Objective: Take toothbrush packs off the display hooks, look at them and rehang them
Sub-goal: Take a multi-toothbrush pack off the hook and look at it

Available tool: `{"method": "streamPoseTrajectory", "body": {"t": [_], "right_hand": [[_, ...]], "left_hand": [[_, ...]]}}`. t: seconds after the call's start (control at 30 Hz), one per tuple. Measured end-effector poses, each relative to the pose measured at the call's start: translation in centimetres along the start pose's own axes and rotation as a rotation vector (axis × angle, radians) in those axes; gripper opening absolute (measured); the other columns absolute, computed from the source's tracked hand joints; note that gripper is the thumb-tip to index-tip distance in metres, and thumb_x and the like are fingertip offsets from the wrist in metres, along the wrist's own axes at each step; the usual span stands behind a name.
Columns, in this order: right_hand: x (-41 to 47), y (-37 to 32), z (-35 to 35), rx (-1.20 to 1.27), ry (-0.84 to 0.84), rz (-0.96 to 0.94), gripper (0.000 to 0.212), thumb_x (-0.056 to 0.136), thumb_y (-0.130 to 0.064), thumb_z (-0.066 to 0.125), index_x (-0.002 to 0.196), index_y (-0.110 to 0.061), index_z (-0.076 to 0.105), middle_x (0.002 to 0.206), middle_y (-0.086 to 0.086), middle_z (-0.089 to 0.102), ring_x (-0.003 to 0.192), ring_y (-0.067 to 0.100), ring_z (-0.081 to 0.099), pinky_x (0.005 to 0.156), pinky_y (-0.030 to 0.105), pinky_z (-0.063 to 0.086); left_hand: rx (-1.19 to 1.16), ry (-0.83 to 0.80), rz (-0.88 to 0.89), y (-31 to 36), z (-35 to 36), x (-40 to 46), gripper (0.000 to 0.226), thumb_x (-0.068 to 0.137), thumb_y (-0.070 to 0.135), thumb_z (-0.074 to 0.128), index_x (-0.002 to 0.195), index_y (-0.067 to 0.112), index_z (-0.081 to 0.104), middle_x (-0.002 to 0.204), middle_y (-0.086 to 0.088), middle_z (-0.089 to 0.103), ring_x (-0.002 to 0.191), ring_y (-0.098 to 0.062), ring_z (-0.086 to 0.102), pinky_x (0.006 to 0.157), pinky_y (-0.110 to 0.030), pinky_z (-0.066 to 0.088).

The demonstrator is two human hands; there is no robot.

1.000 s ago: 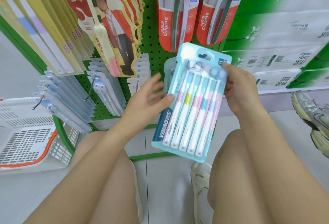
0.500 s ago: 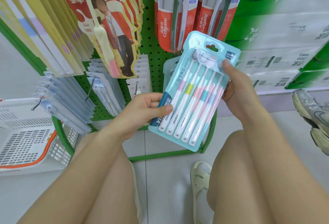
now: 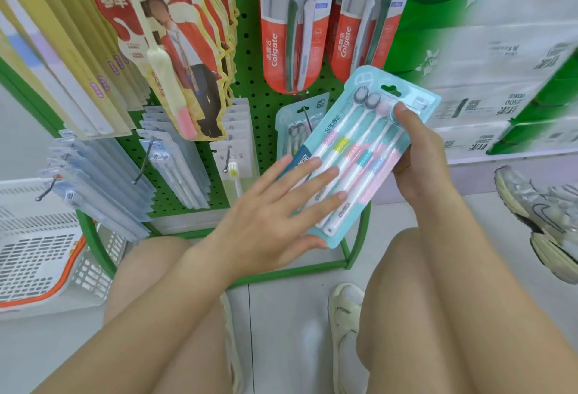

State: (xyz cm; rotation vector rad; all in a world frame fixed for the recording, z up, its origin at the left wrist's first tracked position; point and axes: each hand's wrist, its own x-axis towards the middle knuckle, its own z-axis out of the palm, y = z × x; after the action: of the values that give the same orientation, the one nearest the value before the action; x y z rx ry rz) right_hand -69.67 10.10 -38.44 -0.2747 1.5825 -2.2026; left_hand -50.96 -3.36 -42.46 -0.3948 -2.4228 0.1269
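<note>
While the right hand (image 3: 419,156) grips the teal five-brush toothbrush pack (image 3: 359,156) by its 3 o'clock edge, thumb near the brush heads, the left hand (image 3: 275,212) lies flat and open across its lower face. To rehang: keep that edge grip, lift the left hand clear, line the pack's hanger slot (image 3: 391,91) up with the display hook (image 3: 308,117) at its 9 o'clock, where a matching pack (image 3: 292,126) hangs.

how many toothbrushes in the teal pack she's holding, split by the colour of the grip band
Teal pack, held by the right hand with the left hand laid flat on it:
pink band: 3
yellow band: 1
teal band: 1
Total: 5 toothbrushes
</note>
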Motion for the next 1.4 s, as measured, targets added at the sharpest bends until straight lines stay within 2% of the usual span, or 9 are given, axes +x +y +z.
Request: {"method": "streamPoseTrajectory", "body": {"t": [0.13, 0.27, 0.47, 0.6, 0.7, 0.77, 0.93, 1.07, 1.4], "right_hand": [[-0.2, 0.0, -0.2, 0.056, -0.055, 0.062, 0.029, 0.092, -0.032, 0.059, 0.114, -0.013, 0.064, 0.111, 0.008, 0.071, 0.103, 0.026, 0.068, 0.094, 0.041, 0.049], [-0.4, -0.1, 0.1, 0.003, -0.095, 0.080, 0.027, 0.094, -0.036, 0.055, 0.108, -0.016, 0.067, 0.111, 0.008, 0.071, 0.101, 0.025, 0.068, 0.097, 0.044, 0.048], [0.0, 0.0, -0.1, 0.121, -0.222, 0.132, 0.076, 0.092, -0.068, 0.021, 0.126, -0.011, 0.058, 0.134, 0.021, 0.055, 0.126, 0.034, 0.052, 0.099, 0.041, 0.047], [-0.1, 0.1, -0.3, 0.203, -0.233, 0.190, 0.055, 0.093, -0.053, 0.045, 0.132, -0.014, 0.052, 0.114, 0.005, 0.068, 0.109, 0.020, 0.065, 0.086, 0.034, 0.055], [-0.1, 0.1, -0.4, 0.208, -0.260, 0.172, 0.033, 0.079, -0.028, 0.076, 0.108, -0.018, 0.064, 0.102, 0.002, 0.071, 0.100, 0.018, 0.069, 0.081, 0.028, 0.056], [-0.1, -0.1, -0.4, 0.203, -0.273, 0.131, 0.021, 0.079, -0.025, 0.070, 0.099, -0.020, 0.065, 0.090, -0.004, 0.073, 0.089, 0.012, 0.071, 0.076, 0.023, 0.055], [0.2, -0.2, -0.4, 0.247, -0.163, 0.011, 0.020, 0.091, -0.024, 0.055, 0.108, -0.015, 0.061, 0.093, -0.005, 0.073, 0.088, 0.010, 0.069, 0.076, 0.024, 0.055], [0.4, 0.3, -0.1, 0.206, -0.071, -0.015, 0.021, 0.095, -0.021, 0.054, 0.113, -0.012, 0.059, 0.100, -0.001, 0.072, 0.091, 0.014, 0.068, 0.070, 0.028, 0.056], [-0.1, 0.3, 0.1, -0.003, 0.066, -0.145, 0.006, 0.095, -0.015, 0.057, 0.092, -0.017, 0.062, 0.086, 0.000, 0.072, 0.080, 0.018, 0.065, 0.064, 0.029, 0.050]], "left_hand": [[-0.039, -0.011, 0.041, 0.7, 0.0, 0.3, 0.058, 0.092, 0.048, 0.062, 0.139, 0.018, 0.045, 0.146, -0.009, 0.045, 0.138, -0.028, 0.039, 0.118, -0.047, 0.027], [-0.015, 0.009, -0.031, 0.8, 0.8, 0.4, 0.055, 0.091, -0.001, 0.053, 0.141, 0.016, 0.040, 0.142, -0.016, 0.050, 0.134, -0.031, 0.043, 0.116, -0.043, 0.031], [-0.372, 0.264, -0.255, 0.4, 0.3, 0.6, 0.058, 0.083, -0.012, 0.064, 0.135, 0.009, 0.047, 0.139, -0.009, 0.052, 0.131, -0.026, 0.051, 0.106, -0.044, 0.045], [-0.859, 0.386, -0.639, 1.0, -1.5, 1.5, 0.034, 0.098, 0.017, 0.053, 0.131, 0.025, 0.057, 0.118, 0.021, 0.065, 0.101, 0.013, 0.054, 0.088, -0.008, 0.042], [-1.125, 0.485, -0.868, 0.8, -2.4, 2.1, 0.027, 0.097, 0.024, 0.054, 0.115, 0.041, 0.066, 0.108, 0.030, 0.067, 0.106, 0.007, 0.061, 0.088, -0.011, 0.047], [-1.301, 0.524, -0.961, 0.2, -2.9, 2.1, 0.027, 0.093, 0.024, 0.061, 0.099, 0.047, 0.073, 0.107, 0.025, 0.070, 0.109, 0.000, 0.063, 0.089, -0.019, 0.052], [-1.500, 0.352, -1.206, -1.4, -3.1, 1.6, 0.027, 0.080, 0.015, 0.071, 0.104, 0.027, 0.068, 0.105, 0.006, 0.075, 0.096, -0.014, 0.071, 0.079, -0.034, 0.059], [-1.541, 0.031, -1.366, -2.1, -2.9, 1.1, 0.035, 0.074, 0.019, 0.077, 0.108, 0.015, 0.069, 0.105, -0.004, 0.075, 0.093, -0.021, 0.072, 0.072, -0.031, 0.060], [-1.506, -0.348, -1.305, -2.6, -2.3, 0.7, 0.040, 0.075, 0.026, 0.071, 0.113, 0.012, 0.070, 0.109, -0.006, 0.074, 0.101, -0.024, 0.070, 0.082, -0.035, 0.057]]}}
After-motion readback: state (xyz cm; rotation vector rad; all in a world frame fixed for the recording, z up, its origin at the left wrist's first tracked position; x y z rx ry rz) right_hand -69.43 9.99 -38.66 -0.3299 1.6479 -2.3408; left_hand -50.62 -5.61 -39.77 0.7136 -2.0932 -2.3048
